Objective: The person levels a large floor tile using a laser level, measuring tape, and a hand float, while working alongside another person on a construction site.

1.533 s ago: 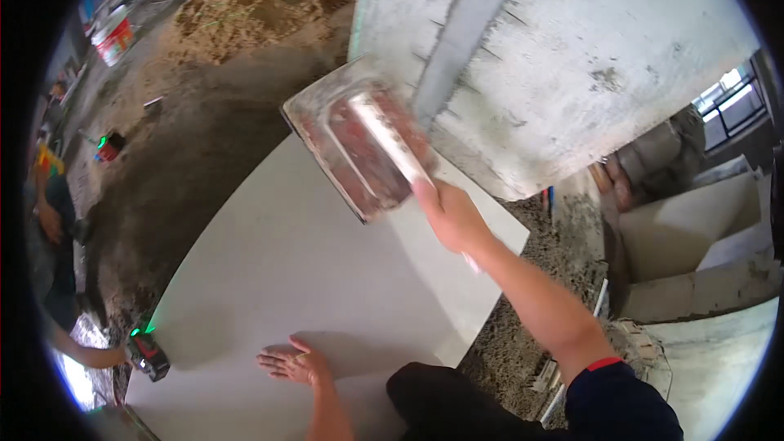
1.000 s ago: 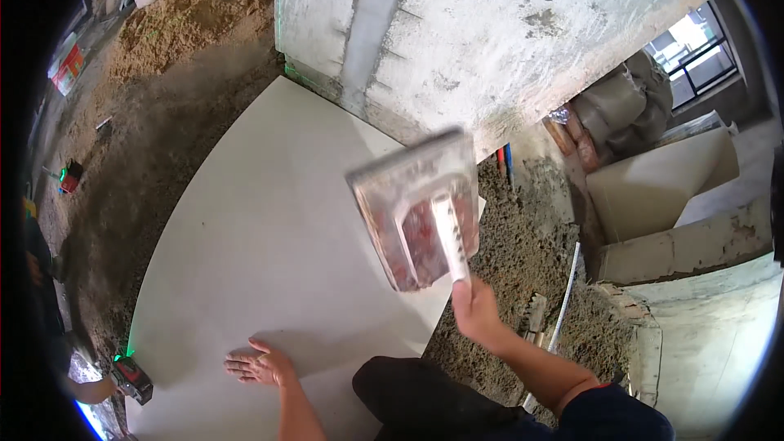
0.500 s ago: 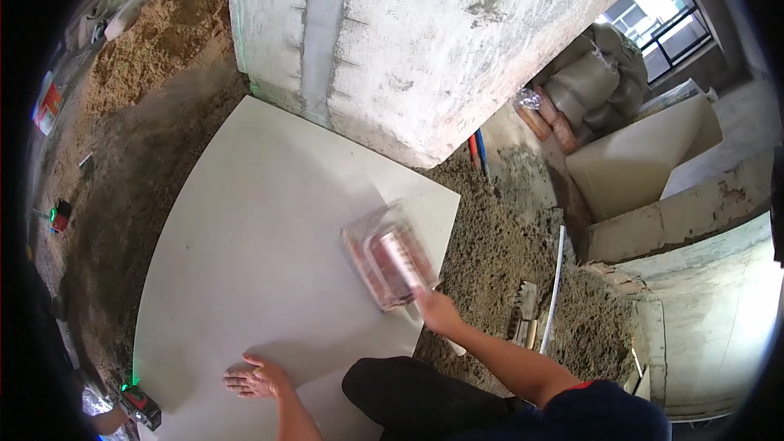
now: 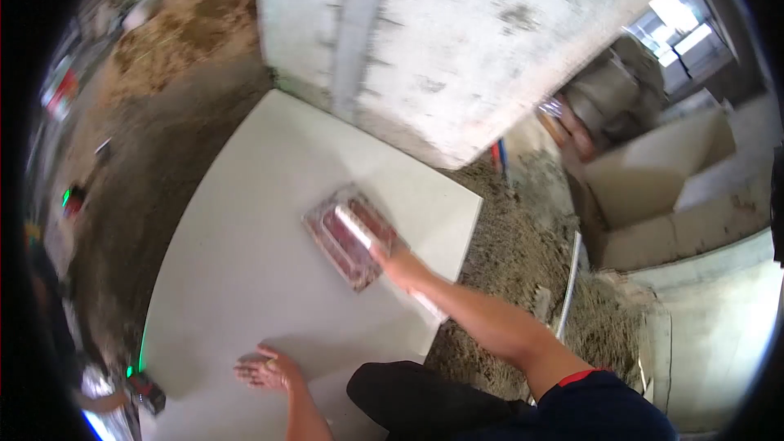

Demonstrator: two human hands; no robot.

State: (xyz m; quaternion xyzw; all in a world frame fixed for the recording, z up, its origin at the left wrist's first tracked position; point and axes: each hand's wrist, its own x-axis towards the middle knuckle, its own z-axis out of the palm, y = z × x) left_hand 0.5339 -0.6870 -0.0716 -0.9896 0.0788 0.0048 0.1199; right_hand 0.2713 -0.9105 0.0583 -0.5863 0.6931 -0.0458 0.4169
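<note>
A large pale grey tile (image 4: pixel 237 204) lies on the floor in front of me, against the base of a whitish wall. My right hand (image 4: pixel 400 268) is closed around the light handle of a rectangular hand float (image 4: pixel 325 238), reddish and smeared with mortar. The float is over the right half of the tile, blurred by motion; whether it touches the surface I cannot tell. Palm down near the tile's lower left part, my left hand (image 4: pixel 269 370) is open with its fingers spread, holding nothing.
Rough mortar (image 4: pixel 523 237) borders the tile on the right, with a white straightedge (image 4: pixel 569 286) on it. Red and blue pipes (image 4: pixel 499 155) rise by the wall (image 4: pixel 457 49). A green-lit device (image 4: pixel 145 392) stands at the tile's lower left corner. Sacks (image 4: pixel 616 90) and a sand heap (image 4: pixel 184 33) lie farther off.
My right hand has moved the float leftward over the tile, away from its right edge. My left hand stays in about the same place on the tile. The whole view has shifted slightly.
</note>
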